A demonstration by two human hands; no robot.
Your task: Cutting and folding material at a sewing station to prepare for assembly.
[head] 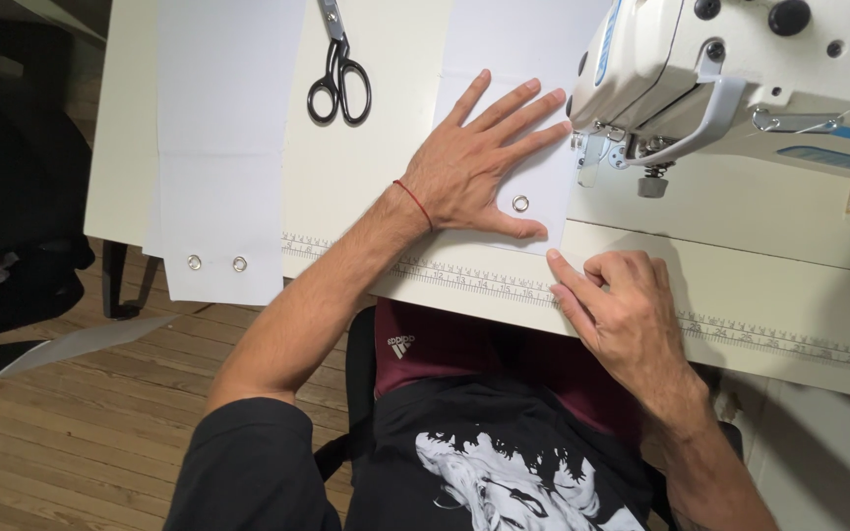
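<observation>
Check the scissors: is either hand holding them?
No: the scissors lie untouched on the table, apart from both hands.

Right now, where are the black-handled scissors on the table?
In the head view, the black-handled metal scissors lie at the far edge of the cream table, between two white fabric strips, just beyond and left of the flat left hand.

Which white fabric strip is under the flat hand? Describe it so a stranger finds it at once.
Start at the white sewing machine on the pale table. Just left of its needle lies a white fabric strip, pressed flat by the left hand, with the right hand at its near corner. Unlike the other strip left of the black scissors, with two eyelets, this one shows a single metal eyelet.
</observation>
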